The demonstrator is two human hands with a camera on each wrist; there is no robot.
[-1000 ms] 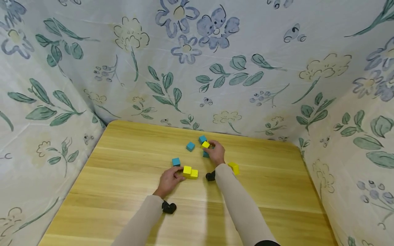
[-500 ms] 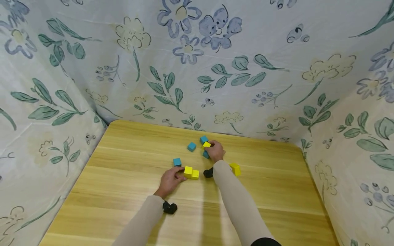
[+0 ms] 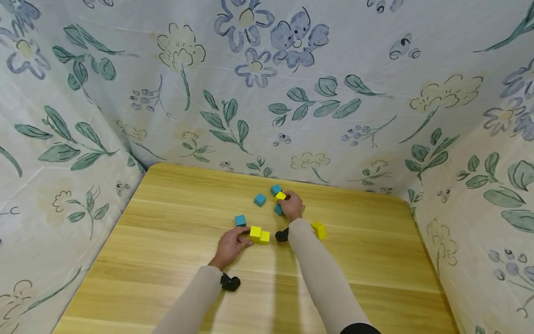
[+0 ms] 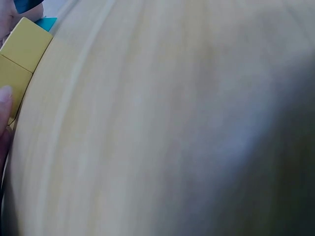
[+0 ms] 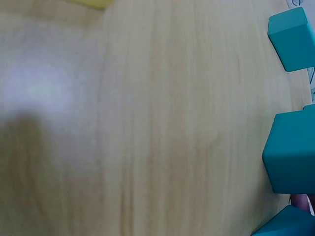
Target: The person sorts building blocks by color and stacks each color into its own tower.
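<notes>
My left hand (image 3: 229, 247) pinches a yellow block (image 3: 255, 234) between thumb and fingers. It stands against a lower yellow block (image 3: 264, 237) on its right. In the left wrist view, the thumb lies on the near yellow block (image 4: 14, 81), with fingers beyond. Farther back, my right hand (image 3: 293, 205) pinches a yellow cube (image 3: 280, 197), partly covered by the fingers. A blue cube (image 3: 276, 189) sits just behind that cube, and another blue cube (image 3: 278, 210) in front is partly hidden by the hand. The right wrist view shows a large blue cube (image 5: 293, 152) near a fingertip.
A blue cube (image 3: 260, 200) lies left of the right hand, and another blue cube (image 3: 239, 220) just behind the left fingers. Another yellow block (image 3: 319, 230) stands right of the right forearm. Floral cloth (image 3: 233, 125) encloses the wooden table (image 3: 175, 199) at the back and sides.
The right wrist and forearm have shifted slightly left over the past second, while the fingers stay at the yellow cube. The left hand keeps its place. The head view has turned very slightly.
</notes>
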